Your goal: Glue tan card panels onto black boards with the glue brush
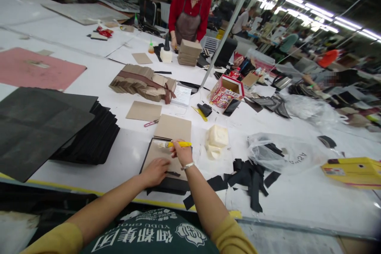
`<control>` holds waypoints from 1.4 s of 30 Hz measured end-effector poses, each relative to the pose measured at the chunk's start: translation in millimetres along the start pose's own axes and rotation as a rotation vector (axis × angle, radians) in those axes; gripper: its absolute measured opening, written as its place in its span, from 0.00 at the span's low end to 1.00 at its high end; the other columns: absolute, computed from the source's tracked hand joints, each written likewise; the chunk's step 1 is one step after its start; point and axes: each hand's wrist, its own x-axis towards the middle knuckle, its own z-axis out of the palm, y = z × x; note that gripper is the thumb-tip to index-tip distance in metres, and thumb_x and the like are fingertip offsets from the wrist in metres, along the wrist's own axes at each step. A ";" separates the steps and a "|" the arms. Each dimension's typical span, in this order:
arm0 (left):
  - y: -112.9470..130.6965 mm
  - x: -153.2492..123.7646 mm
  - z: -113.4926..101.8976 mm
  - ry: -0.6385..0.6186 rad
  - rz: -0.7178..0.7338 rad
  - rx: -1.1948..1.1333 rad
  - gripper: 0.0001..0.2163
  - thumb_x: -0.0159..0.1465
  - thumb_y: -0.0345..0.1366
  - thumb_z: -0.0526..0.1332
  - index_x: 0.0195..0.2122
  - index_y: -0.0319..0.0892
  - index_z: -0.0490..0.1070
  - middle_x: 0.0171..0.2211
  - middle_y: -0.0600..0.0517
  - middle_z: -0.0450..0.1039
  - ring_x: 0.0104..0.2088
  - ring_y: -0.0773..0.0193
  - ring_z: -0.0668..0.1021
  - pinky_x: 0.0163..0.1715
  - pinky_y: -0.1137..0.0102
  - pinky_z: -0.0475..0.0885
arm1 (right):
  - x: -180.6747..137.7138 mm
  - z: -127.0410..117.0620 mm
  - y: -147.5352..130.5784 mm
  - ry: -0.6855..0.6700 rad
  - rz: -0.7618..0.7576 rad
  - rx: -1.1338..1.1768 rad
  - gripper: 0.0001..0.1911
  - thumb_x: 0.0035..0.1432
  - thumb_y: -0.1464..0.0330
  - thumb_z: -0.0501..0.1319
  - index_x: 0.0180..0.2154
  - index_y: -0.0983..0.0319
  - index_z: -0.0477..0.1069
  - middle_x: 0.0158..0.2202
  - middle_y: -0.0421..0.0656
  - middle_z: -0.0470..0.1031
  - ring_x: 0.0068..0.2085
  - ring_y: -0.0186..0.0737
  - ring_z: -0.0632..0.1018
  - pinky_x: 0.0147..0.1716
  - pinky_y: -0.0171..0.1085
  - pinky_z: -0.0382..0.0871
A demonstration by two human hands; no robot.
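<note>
My right hand (182, 153) grips a brush (182, 144) by its yellow handle. The pale bristles are at the top left of a tan board (151, 153) with black material around its edges. My left hand (156, 172) rests on this board's lower part, fingers lying against the surface, with a small dark strip (173, 174) just to the right. Behind the board lies a second tan board (173, 127). To the right of my right hand stands a cut-open white plastic container (218, 136) with a cream-coloured coating.
A stack of black sheets (89, 139) stands at left, black strips (251, 178) lie at right by a plastic bag (276, 152). Farther back are tied tan boards (143, 82), pink snips (151, 123), a red box (226, 92), a slanting pole (228, 31) and a co-worker (189, 12).
</note>
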 end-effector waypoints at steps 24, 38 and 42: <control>1.1 29.9 -43.2 -0.284 -0.118 -0.553 0.12 0.55 0.42 0.54 0.29 0.39 0.70 0.30 0.52 0.69 0.32 0.64 0.71 0.34 0.73 0.65 | -40.1 -50.0 31.2 -0.033 -0.357 -0.483 0.16 0.48 0.64 0.59 0.38 0.60 0.57 0.30 0.39 0.69 0.31 0.34 0.73 0.33 0.35 0.68; -68.4 9.5 -44.9 0.068 -0.770 -1.056 0.14 0.45 0.46 0.62 0.23 0.39 0.64 0.17 0.58 0.62 0.18 0.73 0.63 0.18 0.77 0.56 | 4.2 -80.6 70.1 0.445 -0.322 -0.568 0.14 0.52 0.59 0.55 0.36 0.61 0.58 0.28 0.41 0.70 0.30 0.37 0.73 0.32 0.36 0.66; -80.7 25.8 -37.1 0.278 -0.838 -0.827 0.11 0.47 0.43 0.58 0.21 0.39 0.67 0.15 0.58 0.62 0.18 0.71 0.65 0.20 0.75 0.58 | 14.1 -69.6 74.2 0.452 -0.336 -0.660 0.13 0.53 0.58 0.53 0.36 0.61 0.59 0.27 0.40 0.70 0.28 0.37 0.73 0.30 0.35 0.65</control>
